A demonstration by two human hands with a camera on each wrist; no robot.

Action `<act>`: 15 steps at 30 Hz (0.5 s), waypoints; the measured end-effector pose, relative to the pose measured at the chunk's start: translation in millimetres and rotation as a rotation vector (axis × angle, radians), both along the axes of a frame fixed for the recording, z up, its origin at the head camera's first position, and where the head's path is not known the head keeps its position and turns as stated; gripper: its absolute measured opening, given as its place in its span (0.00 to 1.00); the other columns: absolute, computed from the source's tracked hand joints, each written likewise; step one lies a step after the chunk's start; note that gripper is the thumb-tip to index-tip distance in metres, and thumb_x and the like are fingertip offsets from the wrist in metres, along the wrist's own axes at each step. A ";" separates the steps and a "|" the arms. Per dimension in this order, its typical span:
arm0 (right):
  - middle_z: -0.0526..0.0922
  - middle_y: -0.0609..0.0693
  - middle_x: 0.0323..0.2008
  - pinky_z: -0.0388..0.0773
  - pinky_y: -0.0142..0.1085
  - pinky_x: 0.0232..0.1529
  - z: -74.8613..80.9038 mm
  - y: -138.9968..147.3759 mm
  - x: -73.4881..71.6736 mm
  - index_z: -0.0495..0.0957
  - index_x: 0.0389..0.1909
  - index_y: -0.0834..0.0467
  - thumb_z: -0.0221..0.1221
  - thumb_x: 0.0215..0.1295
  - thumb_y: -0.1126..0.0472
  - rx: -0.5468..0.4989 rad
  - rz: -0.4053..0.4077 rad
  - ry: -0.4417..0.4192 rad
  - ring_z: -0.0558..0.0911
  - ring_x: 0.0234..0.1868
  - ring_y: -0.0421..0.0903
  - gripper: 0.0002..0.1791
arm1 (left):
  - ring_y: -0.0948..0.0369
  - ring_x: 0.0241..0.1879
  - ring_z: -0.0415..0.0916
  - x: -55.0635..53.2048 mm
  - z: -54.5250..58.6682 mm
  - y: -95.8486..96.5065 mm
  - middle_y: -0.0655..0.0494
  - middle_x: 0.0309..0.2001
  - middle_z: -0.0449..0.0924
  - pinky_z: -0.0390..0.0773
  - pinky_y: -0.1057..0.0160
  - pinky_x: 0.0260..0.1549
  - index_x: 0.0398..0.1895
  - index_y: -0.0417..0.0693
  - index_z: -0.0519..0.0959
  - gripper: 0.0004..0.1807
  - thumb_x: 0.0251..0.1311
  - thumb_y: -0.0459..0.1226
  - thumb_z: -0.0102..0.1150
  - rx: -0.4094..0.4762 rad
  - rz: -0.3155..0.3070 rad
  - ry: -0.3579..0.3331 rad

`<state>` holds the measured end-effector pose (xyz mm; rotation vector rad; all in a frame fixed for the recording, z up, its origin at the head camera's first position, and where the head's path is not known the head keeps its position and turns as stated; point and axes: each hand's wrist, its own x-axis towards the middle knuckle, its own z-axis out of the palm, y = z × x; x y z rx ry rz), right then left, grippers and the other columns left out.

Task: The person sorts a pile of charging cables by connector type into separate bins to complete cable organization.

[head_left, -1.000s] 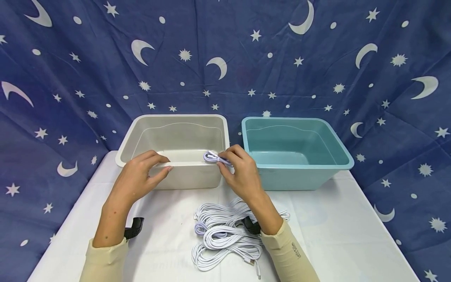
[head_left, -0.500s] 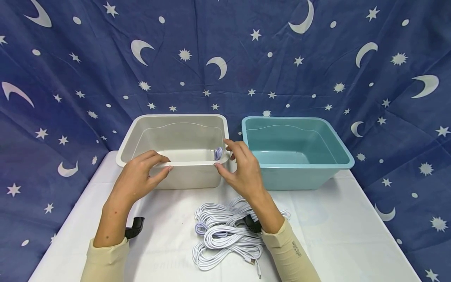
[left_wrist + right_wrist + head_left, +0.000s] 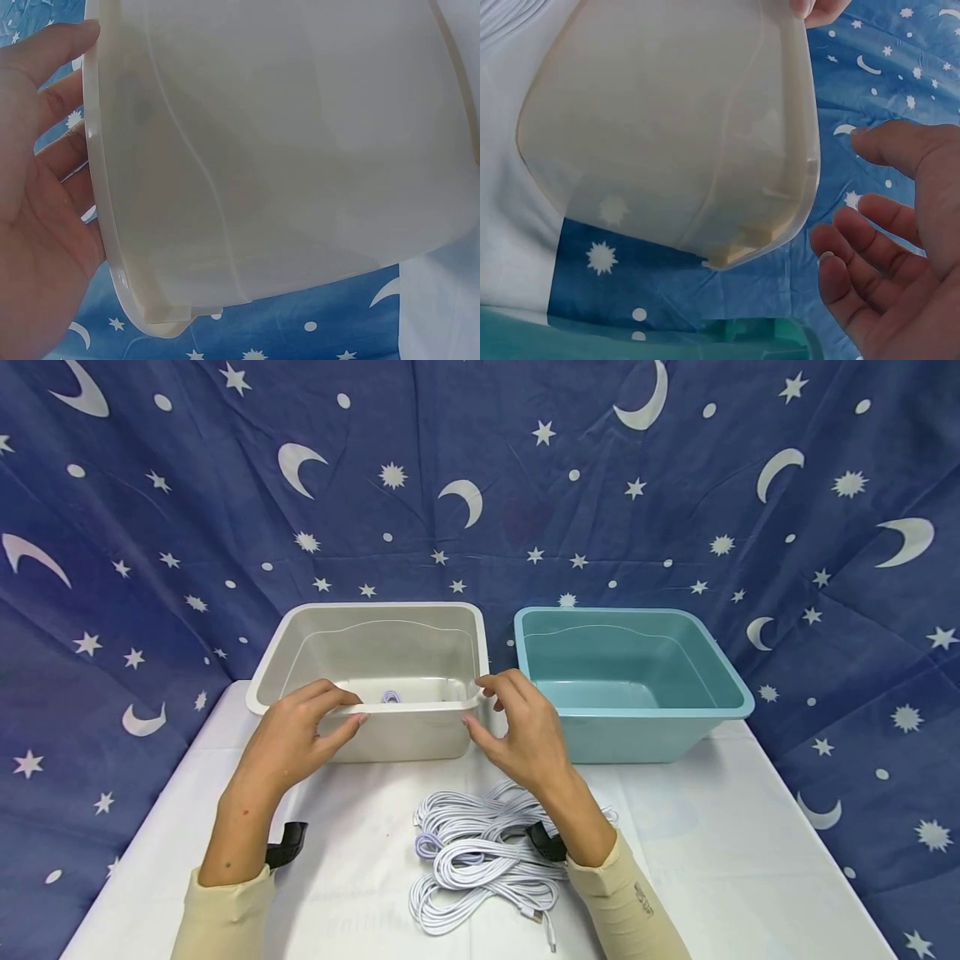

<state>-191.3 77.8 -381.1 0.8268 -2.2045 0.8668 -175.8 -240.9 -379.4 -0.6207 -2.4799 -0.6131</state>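
My left hand holds the front rim of the white bin, its thumb in front and its fingers over the edge. In the left wrist view the thumb tip meets the bin's rim. Inside the bin, a small bundled purple-and-white cable lies on the floor, partly hidden by the front wall. At the bin's front right corner my right hand is spread with nothing between its loosely bent fingers; the right wrist view shows the fingers apart from the rim.
A teal bin stands right of the white one. Several coiled white charging cables, with a purple loop among them, are heaped on the white-covered table. A blue curtain with moons and stars hangs behind.
My right hand has let go of the purple-and-white cable, which dropped into the white bin. The right hand then came slightly back from the rim. My left hand has stayed in place.
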 end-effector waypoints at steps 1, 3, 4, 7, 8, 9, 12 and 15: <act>0.80 0.49 0.43 0.76 0.34 0.35 0.5 -0.1 1.8 0.80 0.50 0.58 0.71 0.56 0.57 0.010 -0.004 0.002 0.80 0.38 0.45 0.21 | 0.62 0.36 0.79 0.2 0.1 -0.1 0.65 0.36 0.80 0.77 0.56 0.38 0.40 0.54 0.85 0.07 0.60 0.43 0.69 -0.001 0.000 0.001; 0.80 0.48 0.43 0.76 0.33 0.34 1.6 -0.6 5.8 0.80 0.49 0.57 0.71 0.56 0.57 0.029 -0.007 0.005 0.79 0.37 0.44 0.21 | 0.61 0.36 0.79 0.2 0.2 -0.2 0.65 0.36 0.80 0.77 0.56 0.37 0.40 0.54 0.85 0.07 0.61 0.43 0.69 -0.001 -0.001 -0.001; 0.80 0.47 0.43 0.75 0.32 0.33 2.0 -0.9 7.9 0.80 0.49 0.57 0.71 0.55 0.57 0.036 -0.004 0.006 0.79 0.37 0.44 0.21 | 0.61 0.36 0.79 0.4 0.4 -0.2 0.65 0.37 0.80 0.76 0.56 0.37 0.40 0.54 0.85 0.07 0.61 0.43 0.69 -0.001 0.000 -0.001; 0.79 0.47 0.43 0.75 0.32 0.33 3.0 -2.2 13.5 0.80 0.48 0.58 0.72 0.55 0.56 0.051 0.006 0.012 0.78 0.36 0.43 0.21 | 0.61 0.35 0.79 0.4 0.6 -0.1 0.65 0.37 0.80 0.76 0.56 0.37 0.40 0.54 0.85 0.07 0.61 0.43 0.69 -0.004 0.003 -0.001; 0.79 0.47 0.43 0.76 0.32 0.33 3.0 -2.8 15.0 0.80 0.48 0.58 0.72 0.55 0.57 0.052 0.011 0.010 0.78 0.36 0.44 0.21 | 0.61 0.35 0.79 0.3 0.6 0.0 0.65 0.36 0.80 0.76 0.56 0.37 0.40 0.54 0.85 0.07 0.61 0.43 0.69 -0.005 0.002 -0.001; 0.79 0.47 0.43 0.76 0.32 0.32 2.8 -3.3 16.4 0.80 0.47 0.59 0.72 0.54 0.57 0.053 0.016 0.011 0.79 0.35 0.44 0.21 | 0.61 0.36 0.79 0.3 0.8 0.2 0.65 0.36 0.80 0.76 0.56 0.37 0.40 0.55 0.85 0.07 0.60 0.43 0.69 -0.005 0.002 0.000; 0.80 0.46 0.41 0.76 0.31 0.32 2.0 -5.0 20.4 0.80 0.47 0.58 0.72 0.54 0.56 0.074 0.016 0.009 0.78 0.33 0.42 0.21 | 0.62 0.36 0.78 0.4 1.1 0.7 0.65 0.36 0.79 0.76 0.56 0.38 0.40 0.55 0.85 0.07 0.60 0.43 0.70 -0.006 0.001 -0.003; 0.79 0.45 0.41 0.76 0.30 0.32 0.3 -7.2 23.7 0.80 0.47 0.56 0.72 0.54 0.55 0.107 0.013 0.000 0.77 0.33 0.40 0.20 | 0.62 0.36 0.78 0.6 1.3 0.9 0.65 0.36 0.79 0.76 0.56 0.38 0.39 0.55 0.85 0.07 0.59 0.43 0.70 -0.005 0.000 -0.004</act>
